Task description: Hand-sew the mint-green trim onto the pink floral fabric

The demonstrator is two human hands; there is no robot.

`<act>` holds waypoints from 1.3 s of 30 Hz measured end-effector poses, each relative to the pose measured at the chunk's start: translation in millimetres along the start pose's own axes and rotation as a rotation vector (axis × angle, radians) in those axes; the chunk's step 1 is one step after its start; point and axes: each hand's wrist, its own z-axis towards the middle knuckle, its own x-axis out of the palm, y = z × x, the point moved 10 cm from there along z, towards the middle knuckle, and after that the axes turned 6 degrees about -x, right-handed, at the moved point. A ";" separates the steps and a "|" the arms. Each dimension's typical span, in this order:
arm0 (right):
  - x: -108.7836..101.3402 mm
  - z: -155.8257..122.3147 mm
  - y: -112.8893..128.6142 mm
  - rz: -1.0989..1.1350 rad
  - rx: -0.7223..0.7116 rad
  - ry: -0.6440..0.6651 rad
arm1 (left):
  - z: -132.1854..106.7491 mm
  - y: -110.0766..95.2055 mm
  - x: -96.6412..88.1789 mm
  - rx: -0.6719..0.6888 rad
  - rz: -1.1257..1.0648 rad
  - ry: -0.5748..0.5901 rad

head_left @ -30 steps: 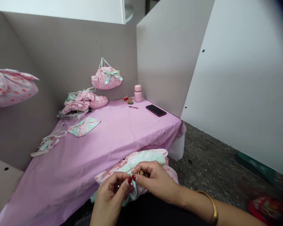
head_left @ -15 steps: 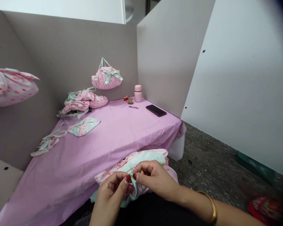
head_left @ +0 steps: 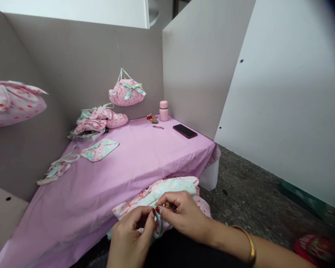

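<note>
A bundle of pink strawberry-print and mint fabric [head_left: 167, 188] lies in my lap at the near edge of the table. My left hand [head_left: 131, 238] and my right hand [head_left: 184, 216] meet over it. Both pinch a narrow mint fabric strip [head_left: 158, 219] between thumb and fingertips, with the fingers curled. A gold bangle [head_left: 249, 243] sits on my right wrist.
The pink-covered table [head_left: 145, 156] carries a heap of pink pouches [head_left: 100, 121], a flat fabric piece [head_left: 99, 149], loose strips [head_left: 57, 168], a black phone [head_left: 184, 130], a pink bottle [head_left: 163, 110] and small tools [head_left: 153, 119]. A finished pouch [head_left: 127, 92] hangs on the back panel. Grey floor lies to the right.
My hands stay pinched on the strip. The left hand has shifted slightly up and right, closer to the right fingertips.
</note>
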 end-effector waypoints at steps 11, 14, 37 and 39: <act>0.6 0.4 -2.1 0.019 0.009 0.003 | 4.8 28.8 27.3 -0.232 -0.404 0.208; 0.5 0.8 -3.1 0.010 0.012 -0.005 | 4.2 37.0 33.7 -0.306 -0.535 0.232; 3.2 0.2 -19.6 0.206 0.069 -0.038 | 9.2 31.1 15.6 -0.149 -0.354 0.109; 3.9 -0.2 -21.5 0.225 0.092 -0.048 | 8.3 28.2 15.1 -0.127 -0.306 0.110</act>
